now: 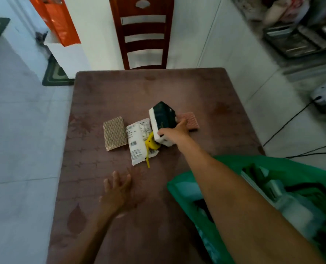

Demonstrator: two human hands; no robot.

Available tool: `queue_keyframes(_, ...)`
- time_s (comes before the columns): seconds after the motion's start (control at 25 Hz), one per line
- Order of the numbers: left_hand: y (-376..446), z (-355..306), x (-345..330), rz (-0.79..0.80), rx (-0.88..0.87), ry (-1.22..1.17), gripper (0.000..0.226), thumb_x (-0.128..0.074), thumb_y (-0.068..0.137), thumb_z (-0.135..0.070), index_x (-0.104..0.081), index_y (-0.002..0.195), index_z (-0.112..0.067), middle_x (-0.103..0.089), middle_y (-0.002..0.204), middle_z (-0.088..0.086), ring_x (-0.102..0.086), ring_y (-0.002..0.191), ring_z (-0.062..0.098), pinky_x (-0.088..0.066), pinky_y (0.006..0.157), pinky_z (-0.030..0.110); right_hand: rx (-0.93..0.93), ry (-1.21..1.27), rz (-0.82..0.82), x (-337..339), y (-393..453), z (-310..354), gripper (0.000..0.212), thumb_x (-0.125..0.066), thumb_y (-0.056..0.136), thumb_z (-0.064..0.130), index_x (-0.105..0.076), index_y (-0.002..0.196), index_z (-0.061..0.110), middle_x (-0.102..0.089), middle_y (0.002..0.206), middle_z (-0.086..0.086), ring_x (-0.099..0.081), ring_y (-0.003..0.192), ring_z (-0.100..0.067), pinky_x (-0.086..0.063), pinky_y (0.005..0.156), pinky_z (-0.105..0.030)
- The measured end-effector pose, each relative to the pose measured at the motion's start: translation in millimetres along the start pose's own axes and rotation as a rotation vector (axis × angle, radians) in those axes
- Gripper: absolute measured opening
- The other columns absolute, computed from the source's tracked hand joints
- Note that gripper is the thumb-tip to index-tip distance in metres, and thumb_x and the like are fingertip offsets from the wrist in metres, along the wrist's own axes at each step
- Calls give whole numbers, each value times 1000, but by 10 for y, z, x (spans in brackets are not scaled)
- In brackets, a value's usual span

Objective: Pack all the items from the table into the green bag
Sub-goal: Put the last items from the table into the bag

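Nearest the lens, lower right of frame: right forearm stretched up toward centre, ending in right hand (174, 133) clamped on dark green and white rectangular carton (163, 122), thumb on near white edge, fingers round far side. Carton tilted, one end lifted, above centre-right of brown worktop (120, 88). Probably light and stiff; best gripped across the short sides, as now, without crushing the corners.

Left hand (118, 189) lower centre, fingers spread and straight, holding nothing, flat on or just over worktop; cannot tell contact.

Just beside carton: yellow plastic strap-like item (150, 144), partly under it, on white printed soft packet (139, 141); likely limp, slippery. Tan patterned flat pack (114, 133) left of packet; pink patterned flat pack (190, 121) behind right hand.

Green fabric bag (225, 164) at lower right, mouth open, already holding blurred pale and dark items.
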State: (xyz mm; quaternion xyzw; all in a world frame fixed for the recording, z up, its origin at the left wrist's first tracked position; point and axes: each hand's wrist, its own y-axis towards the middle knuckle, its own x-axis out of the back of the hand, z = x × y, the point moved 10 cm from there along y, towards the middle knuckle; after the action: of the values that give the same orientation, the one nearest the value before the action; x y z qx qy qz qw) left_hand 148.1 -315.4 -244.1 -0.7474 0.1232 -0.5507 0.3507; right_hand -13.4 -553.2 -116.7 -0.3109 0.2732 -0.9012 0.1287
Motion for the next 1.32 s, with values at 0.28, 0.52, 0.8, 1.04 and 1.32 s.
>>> queue_keyframes(0.28,-1149,-648,859,-423,85,-670,23,-57,79,-36,-66,95,-22,-70,102,9,-62,85,25,-48,73,32,338,147,191,1271,-1766,160,55,-81,63,35,-48,108,30,-60,109,6,-62,97,-18,-55,79,-40)
queue_keyframes(0.52,-3353,-3304,837,-725,-848,-373,32,-56,84,-52,-62,105,-29,-67,102,-10,-53,93,13,-40,79,28,417,176,375,2969,-2951,-907,49,-78,58,35,-63,104,37,-70,103,6,-69,90,-22,-57,74,-35)
queue_keyframes(0.8,-3381,-4052,86,-438,-934,32,6,-60,74,-24,-65,77,-23,-65,73,-4,-62,71,23,-49,70,36,328,-199,545,3029,-3057,-1981,57,-85,62,28,-59,111,42,-64,109,2,-67,96,-19,-57,84,-44)
queue_keyframes(1.04,-3757,-4037,347,-411,-1060,-107,12,-55,90,-21,-56,78,-22,-61,82,-6,-52,73,17,-45,63,32,869,-1090,235,2238,-3218,-1673,76,-69,70,52,-30,134,41,-35,131,2,-34,117,-20,-47,88,-39)
queue_keyframes(1.32,-3754,-3879,599,-467,-1015,-295,16,-54,92,-31,-67,99,-23,-69,92,-5,-60,80,10,-47,71,22,620,-1313,427,2192,-2823,-2058,74,-72,71,51,-30,129,36,-34,133,1,-39,121,-25,-45,86,-39)
